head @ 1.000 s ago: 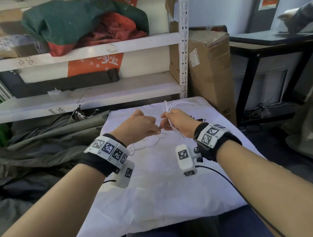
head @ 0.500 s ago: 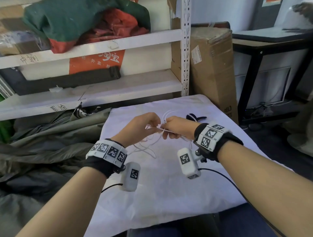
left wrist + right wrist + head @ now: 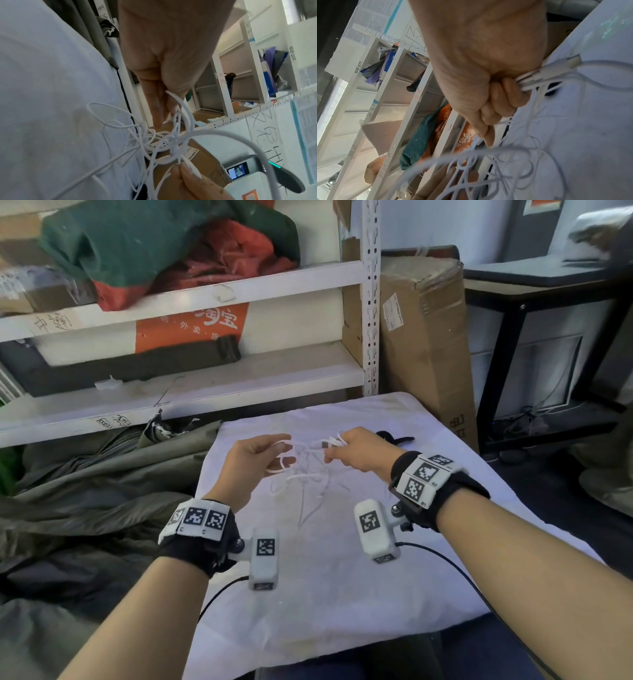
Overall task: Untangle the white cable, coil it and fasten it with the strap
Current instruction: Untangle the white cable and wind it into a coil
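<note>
A thin white cable (image 3: pixel 305 470) hangs in a tangle between my two hands above a white cloth (image 3: pixel 325 577). My left hand (image 3: pixel 260 457) pinches a loop of it, seen close in the left wrist view as the white cable (image 3: pixel 171 138) knotted below my fingers. My right hand (image 3: pixel 356 453) grips a bunch of strands; in the right wrist view the cable's plug end (image 3: pixel 556 67) sticks out of that fist (image 3: pixel 488 67). A black strap (image 3: pixel 394 438) lies on the cloth just behind my right hand.
A white metal shelf (image 3: pixel 191 385) with bags and boxes stands behind the cloth. A tall cardboard box (image 3: pixel 424 344) leans at the back right, beside a black table (image 3: pixel 548 289). Grey-green fabric (image 3: pixel 85 491) is piled on the left.
My hands have moved apart, the left one drawing a loop leftward, so the tangle now stretches between them. The black strap has come into sight behind my right hand.
</note>
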A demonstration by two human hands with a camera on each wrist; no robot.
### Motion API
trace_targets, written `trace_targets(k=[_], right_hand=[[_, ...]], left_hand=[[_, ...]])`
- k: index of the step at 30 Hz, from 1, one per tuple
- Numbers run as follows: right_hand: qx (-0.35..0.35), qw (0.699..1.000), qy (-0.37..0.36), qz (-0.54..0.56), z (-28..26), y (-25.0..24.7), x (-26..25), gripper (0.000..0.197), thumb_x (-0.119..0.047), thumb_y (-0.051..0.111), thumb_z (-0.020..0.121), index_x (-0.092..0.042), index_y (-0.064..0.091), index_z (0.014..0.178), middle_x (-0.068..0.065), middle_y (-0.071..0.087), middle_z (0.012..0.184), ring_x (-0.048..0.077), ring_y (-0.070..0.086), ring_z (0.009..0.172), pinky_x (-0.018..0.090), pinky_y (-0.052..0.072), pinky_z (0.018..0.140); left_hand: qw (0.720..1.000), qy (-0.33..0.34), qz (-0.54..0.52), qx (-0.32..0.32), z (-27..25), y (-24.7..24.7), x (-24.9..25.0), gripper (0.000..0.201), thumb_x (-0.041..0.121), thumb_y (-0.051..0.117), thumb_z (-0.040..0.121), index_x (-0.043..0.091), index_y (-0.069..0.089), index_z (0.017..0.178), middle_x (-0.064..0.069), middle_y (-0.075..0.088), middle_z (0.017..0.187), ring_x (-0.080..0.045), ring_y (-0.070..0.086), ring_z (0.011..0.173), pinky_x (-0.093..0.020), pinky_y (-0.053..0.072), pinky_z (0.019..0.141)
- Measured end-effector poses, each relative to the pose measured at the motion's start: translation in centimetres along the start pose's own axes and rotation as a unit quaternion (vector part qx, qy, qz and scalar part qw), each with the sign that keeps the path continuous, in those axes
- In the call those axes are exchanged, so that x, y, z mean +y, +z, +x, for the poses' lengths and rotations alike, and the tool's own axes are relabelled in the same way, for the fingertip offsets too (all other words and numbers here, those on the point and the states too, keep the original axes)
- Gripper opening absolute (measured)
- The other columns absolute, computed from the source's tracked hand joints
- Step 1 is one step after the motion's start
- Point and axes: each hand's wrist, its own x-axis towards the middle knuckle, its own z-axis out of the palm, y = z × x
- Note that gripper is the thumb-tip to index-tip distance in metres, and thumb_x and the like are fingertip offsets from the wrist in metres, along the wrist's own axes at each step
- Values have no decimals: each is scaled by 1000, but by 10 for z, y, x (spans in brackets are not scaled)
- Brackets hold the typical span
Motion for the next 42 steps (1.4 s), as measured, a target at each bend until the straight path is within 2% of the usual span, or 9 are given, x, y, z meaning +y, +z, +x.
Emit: trace_targets(k=[7, 13, 17, 19, 23, 29, 35, 38, 42], right_hand=[[80, 996, 2, -44, 13, -5, -2, 13, -19, 59, 89, -9, 67, 86, 2, 55, 75, 21, 51, 77, 27, 38, 61], [115, 993, -11, -29, 10, -5, 4, 20, -20, 57, 91, -4, 67, 98, 9, 57, 83, 24, 51, 80, 29, 40, 70], [111, 992, -47, -38, 4, -2, 4, 8, -20, 57, 90, -16, 61, 85, -6, 50, 66, 14, 47, 66, 22, 33, 54], [88, 993, -58, -61, 2, 1, 4, 10, -21, 58, 90, -15, 62, 83, -9, 49, 66, 8, 45, 61, 18, 31, 53], [66, 992, -84, -73, 2, 9, 4, 26, -23, 62, 88, 1, 66, 99, 3, 61, 83, 20, 55, 83, 25, 36, 64], [48, 992, -85, -79, -1, 11, 6, 33, -25, 64, 87, 6, 64, 100, 15, 62, 85, 19, 51, 76, 27, 34, 62], [45, 998, -41, -10, 3, 14, 11, 20, -20, 62, 87, -14, 60, 69, 3, 55, 74, 19, 51, 75, 27, 36, 59], [50, 998, -25, 19, 6, 14, 12, 22, -17, 61, 88, -17, 59, 66, 4, 58, 75, 20, 53, 76, 26, 38, 64], [58, 997, -10, 50, 7, 12, 11, 10, -15, 60, 88, -8, 67, 86, 1, 54, 67, 15, 50, 65, 22, 38, 57]], left_hand=[[998, -16, -58, 28, 1, -1, 6, 17, 9, 55, 94, 11, 68, 105, 0, 73, 90, -5, 52, 48, -12, 38, 46], [991, 28, 117, 58, 4, -9, 4, 16, 12, 56, 93, 18, 70, 90, 8, 72, 74, -3, 58, 52, -19, 44, 54], [910, 78, 408, 5, -3, 0, 12, 23, 31, 54, 95, 18, 73, 99, 3, 71, 91, -11, 62, 81, -10, 36, 60], [891, 111, 439, 5, -4, 5, 23, 30, 35, 52, 95, 19, 69, 114, 4, 69, 114, -14, 62, 103, -10, 36, 76], [903, 87, 420, -31, 1, 25, 41, 32, 31, 49, 97, 11, 69, 112, -4, 68, 115, -22, 59, 106, -28, 41, 90], [896, -61, 424, -121, 12, 32, 36, 27, 33, 61, 87, 11, 71, 99, -1, 63, 91, -18, 54, 85, -29, 40, 78], [990, -92, 101, -39, 8, 28, 19, 25, 21, 49, 97, 1, 64, 94, -7, 66, 88, -18, 57, 80, -25, 44, 77], [995, -91, -35, -31, -2, 29, 17, 22, 21, 44, 99, 14, 62, 89, 3, 67, 85, -10, 59, 82, -25, 40, 79], [993, -82, -4, -90, -5, 19, 7, 17, 31, 48, 98, 21, 60, 102, 4, 65, 88, -11, 56, 80, -24, 40, 75]])
